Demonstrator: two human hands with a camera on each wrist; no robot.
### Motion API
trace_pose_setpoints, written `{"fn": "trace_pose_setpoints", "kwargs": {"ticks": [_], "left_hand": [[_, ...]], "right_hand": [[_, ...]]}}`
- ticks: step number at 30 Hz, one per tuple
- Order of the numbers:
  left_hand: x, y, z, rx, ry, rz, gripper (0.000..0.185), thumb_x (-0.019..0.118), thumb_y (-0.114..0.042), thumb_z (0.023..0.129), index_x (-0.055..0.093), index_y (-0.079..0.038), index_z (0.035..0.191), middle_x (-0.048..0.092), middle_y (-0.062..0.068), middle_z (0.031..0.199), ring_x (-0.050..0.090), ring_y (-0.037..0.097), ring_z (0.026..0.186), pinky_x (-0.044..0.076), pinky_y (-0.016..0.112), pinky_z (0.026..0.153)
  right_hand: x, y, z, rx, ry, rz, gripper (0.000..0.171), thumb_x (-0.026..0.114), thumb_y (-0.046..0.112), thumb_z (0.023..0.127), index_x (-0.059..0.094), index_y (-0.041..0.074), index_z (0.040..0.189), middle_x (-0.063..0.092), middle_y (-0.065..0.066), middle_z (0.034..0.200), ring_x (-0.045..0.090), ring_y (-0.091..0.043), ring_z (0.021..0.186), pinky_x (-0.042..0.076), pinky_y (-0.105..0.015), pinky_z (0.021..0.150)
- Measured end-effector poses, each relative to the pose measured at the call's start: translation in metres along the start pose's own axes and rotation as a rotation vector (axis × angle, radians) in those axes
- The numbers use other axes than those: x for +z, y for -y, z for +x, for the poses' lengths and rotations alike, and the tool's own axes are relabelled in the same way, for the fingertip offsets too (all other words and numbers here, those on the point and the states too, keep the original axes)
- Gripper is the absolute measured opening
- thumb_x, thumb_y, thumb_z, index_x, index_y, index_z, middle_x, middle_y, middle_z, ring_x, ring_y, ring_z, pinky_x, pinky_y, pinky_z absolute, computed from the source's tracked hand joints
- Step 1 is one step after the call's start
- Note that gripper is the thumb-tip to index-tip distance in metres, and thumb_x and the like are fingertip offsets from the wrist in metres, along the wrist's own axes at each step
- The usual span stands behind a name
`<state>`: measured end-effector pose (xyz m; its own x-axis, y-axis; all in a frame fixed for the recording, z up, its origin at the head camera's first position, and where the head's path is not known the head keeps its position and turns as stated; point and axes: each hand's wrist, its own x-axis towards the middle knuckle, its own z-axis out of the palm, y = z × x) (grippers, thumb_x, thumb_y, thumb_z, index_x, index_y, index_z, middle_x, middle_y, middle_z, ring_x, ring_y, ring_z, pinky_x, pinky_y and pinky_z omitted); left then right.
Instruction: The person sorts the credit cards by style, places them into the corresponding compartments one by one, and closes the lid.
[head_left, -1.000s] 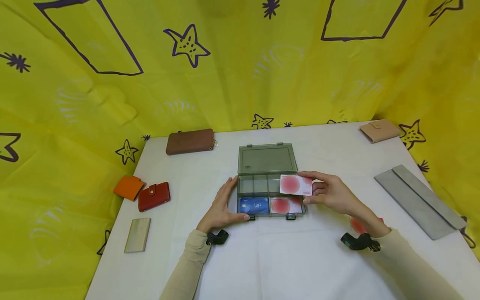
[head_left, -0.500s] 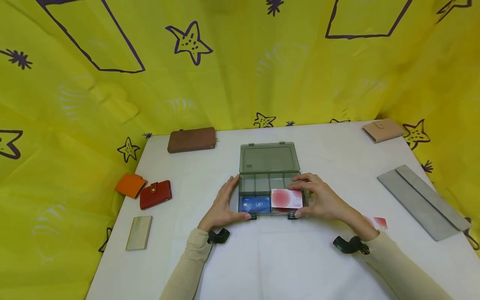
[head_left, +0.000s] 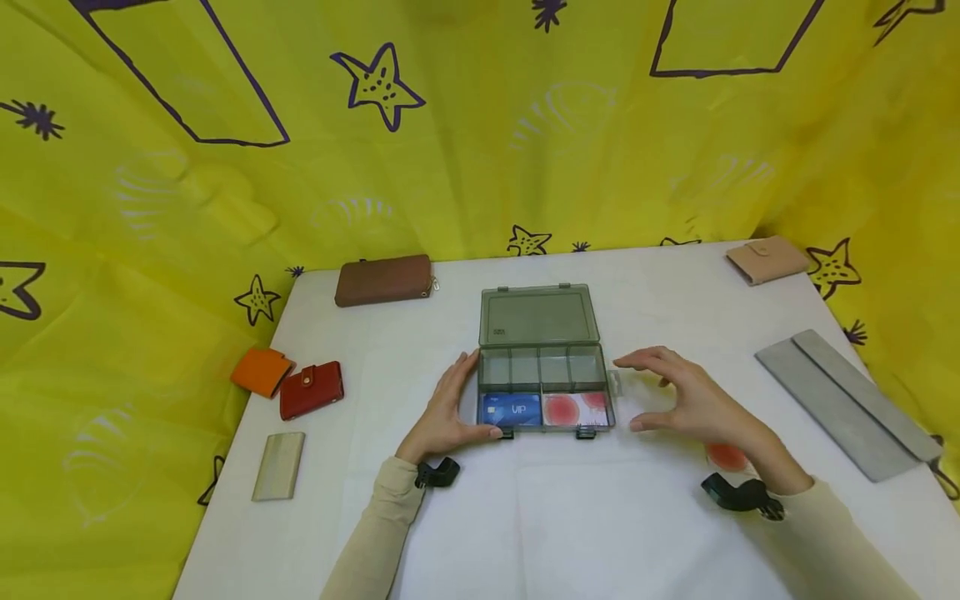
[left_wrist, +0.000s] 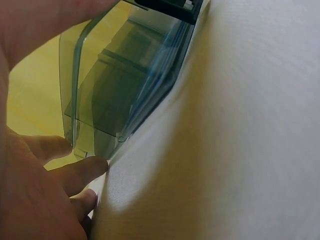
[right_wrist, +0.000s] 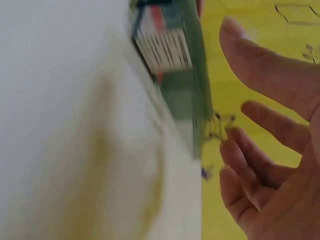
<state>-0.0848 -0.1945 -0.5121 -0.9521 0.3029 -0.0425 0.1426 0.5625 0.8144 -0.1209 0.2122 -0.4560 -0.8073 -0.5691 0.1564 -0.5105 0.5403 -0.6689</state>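
A grey-green clear plastic compartment box [head_left: 540, 387] lies with its lid [head_left: 540, 317] raised back. My left hand [head_left: 444, 412] holds its left side, thumb at the front corner and fingertips towards the back. The left wrist view shows those fingers against the box wall [left_wrist: 107, 85]. A blue VIP card [head_left: 512, 409] lies in the front left compartment, and a white card with red circles [head_left: 574, 409] in the front right one. Right of the box, my right hand [head_left: 693, 398] hovers with thumb and fingers spread, holding nothing. Below its wrist, another red-and-white card [head_left: 726, 457] is partly hidden.
A brown zip wallet [head_left: 384, 280] lies at the back left. Orange [head_left: 261, 372] and red [head_left: 311, 390] wallets and a pale gold case [head_left: 278, 467] are on the left. To the right are a tan wallet [head_left: 768, 260] and a long grey sleeve [head_left: 843, 404].
My right hand has lowered the red-circled card into the front right compartment, let go of it and drawn back to the right. The left hand has stayed at the box.
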Motion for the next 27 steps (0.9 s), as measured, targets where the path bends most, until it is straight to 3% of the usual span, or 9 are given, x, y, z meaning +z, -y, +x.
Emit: {"fn": "trace_pose_setpoints", "kwargs": {"ticks": [2,5,11,17,27], "left_hand": [[0.001,0.0,0.0,-0.006,-0.002,0.005,0.126,0.095,-0.038,0.076,0.014,-0.026,0.173,0.01,0.014,0.179,0.008,0.039,0.165,0.011,0.07,0.129],[0.002,0.0,0.0,-0.004,-0.008,0.013,0.126,0.095,-0.037,0.075,0.015,-0.024,0.172,0.011,0.015,0.179,0.009,0.038,0.166,0.012,0.07,0.129],[0.003,-0.001,0.0,0.005,-0.01,0.009,0.126,0.096,-0.038,0.075,0.016,-0.024,0.172,0.011,0.016,0.179,0.009,0.039,0.165,0.013,0.072,0.128],[0.002,0.002,-0.003,-0.006,-0.016,-0.003,0.126,0.095,-0.038,0.075,0.016,-0.025,0.172,0.013,0.015,0.179,0.008,0.039,0.165,0.012,0.073,0.128],[0.003,0.004,0.0,0.027,-0.01,-0.001,0.126,0.094,-0.044,0.076,0.016,-0.025,0.172,0.014,0.016,0.178,0.009,0.04,0.165,0.013,0.075,0.127]], "right_hand": [[-0.014,-0.007,-0.014,0.044,-0.012,-0.027,0.075,0.101,0.026,0.07,0.068,0.015,0.137,0.069,-0.005,0.132,0.063,-0.024,0.114,0.056,-0.034,0.087],[-0.036,-0.018,-0.038,0.129,0.019,-0.071,0.068,0.1,0.03,0.072,0.071,0.016,0.132,0.074,-0.002,0.123,0.063,-0.013,0.106,0.052,-0.024,0.08],[-0.063,-0.035,-0.083,0.312,0.124,-0.194,0.074,0.1,0.041,0.068,0.072,0.01,0.13,0.072,-0.009,0.122,0.06,-0.019,0.104,0.053,-0.028,0.08],[-0.066,-0.05,-0.108,0.364,0.136,-0.266,0.077,0.102,0.04,0.061,0.073,0.006,0.125,0.073,-0.01,0.117,0.063,-0.027,0.098,0.054,-0.028,0.079],[-0.058,-0.06,-0.115,0.424,0.153,-0.245,0.059,0.102,0.032,0.063,0.07,0.009,0.106,0.068,-0.003,0.105,0.063,-0.027,0.099,0.054,-0.021,0.076]]}}
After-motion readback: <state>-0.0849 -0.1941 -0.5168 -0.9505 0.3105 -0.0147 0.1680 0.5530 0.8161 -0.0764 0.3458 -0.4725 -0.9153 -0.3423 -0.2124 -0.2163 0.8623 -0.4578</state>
